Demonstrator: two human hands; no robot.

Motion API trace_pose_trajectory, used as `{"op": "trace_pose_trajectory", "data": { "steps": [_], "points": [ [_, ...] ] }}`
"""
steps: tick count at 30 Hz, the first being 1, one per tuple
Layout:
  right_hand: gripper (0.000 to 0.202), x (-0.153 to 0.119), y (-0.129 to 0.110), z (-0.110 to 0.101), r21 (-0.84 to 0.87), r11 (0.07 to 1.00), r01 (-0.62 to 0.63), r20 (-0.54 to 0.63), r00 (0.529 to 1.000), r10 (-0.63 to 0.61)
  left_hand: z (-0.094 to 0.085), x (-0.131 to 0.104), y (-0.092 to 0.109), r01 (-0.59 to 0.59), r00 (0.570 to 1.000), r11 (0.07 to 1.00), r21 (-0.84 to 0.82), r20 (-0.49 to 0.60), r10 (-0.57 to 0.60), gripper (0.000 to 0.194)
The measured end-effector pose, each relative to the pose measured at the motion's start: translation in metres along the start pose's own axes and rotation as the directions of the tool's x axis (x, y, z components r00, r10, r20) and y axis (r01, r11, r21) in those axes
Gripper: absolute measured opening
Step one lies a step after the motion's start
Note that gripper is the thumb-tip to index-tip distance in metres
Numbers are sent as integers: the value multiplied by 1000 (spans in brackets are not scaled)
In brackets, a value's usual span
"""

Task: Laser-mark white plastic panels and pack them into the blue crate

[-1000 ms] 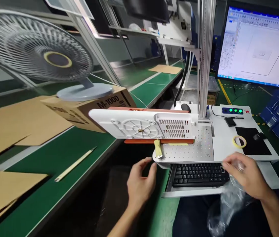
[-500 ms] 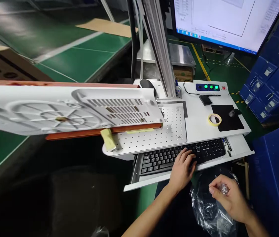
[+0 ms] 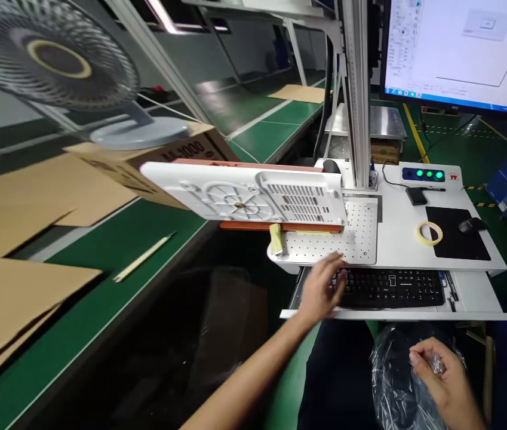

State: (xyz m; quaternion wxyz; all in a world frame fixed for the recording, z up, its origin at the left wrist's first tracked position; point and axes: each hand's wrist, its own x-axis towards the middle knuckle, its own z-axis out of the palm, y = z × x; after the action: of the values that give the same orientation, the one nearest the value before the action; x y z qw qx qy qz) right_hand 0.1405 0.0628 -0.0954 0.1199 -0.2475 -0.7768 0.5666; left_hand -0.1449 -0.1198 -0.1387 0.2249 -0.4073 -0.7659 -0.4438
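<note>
My left hand (image 3: 322,288) hovers at the left end of the black keyboard (image 3: 390,289), blurred, with its fingers apart and nothing held. Low on the right, my right hand (image 3: 448,382) is closed, thumb against curled fingers. A shiny bit of crumpled clear plastic (image 3: 436,363) shows inside it. Behind that hand lies a clear plastic bag (image 3: 392,376). Beyond my left hand, a white plastic housing (image 3: 235,200) with slots and a round ribbed pattern is tilted on an orange-red support (image 3: 253,226), over a perforated metal plate (image 3: 360,233). Yellow tape (image 3: 275,240) is stuck near its lower edge.
On the white table stand a tape roll (image 3: 429,233), a mouse (image 3: 472,225) on a black pad and a lit button panel (image 3: 423,174). A metal column (image 3: 360,101) rises behind, beside a monitor (image 3: 459,54). A fan (image 3: 56,57) stands on a carton to the left.
The view has swung left, bringing the fan and cardboard into sight. My left hand has moved from the keyboard's middle to its left end. My right hand keeps its closed shape.
</note>
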Motion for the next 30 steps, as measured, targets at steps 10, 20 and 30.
{"op": "trace_pose_trajectory", "data": {
  "steps": [10,20,30],
  "points": [
    [47,16,-14,20,-53,996,65,74,995,-61,-119,156,-114,58,982,906,419,-190,26,70],
    [50,23,-15,28,-76,997,-22,13,1000,23,-94,168,-137,119,976,867,483,-215,-15,88],
    [43,45,-20,35,-192,979,68,196,980,-30,-97,168,-142,92,974,859,503,-227,29,85]
  ]
}}
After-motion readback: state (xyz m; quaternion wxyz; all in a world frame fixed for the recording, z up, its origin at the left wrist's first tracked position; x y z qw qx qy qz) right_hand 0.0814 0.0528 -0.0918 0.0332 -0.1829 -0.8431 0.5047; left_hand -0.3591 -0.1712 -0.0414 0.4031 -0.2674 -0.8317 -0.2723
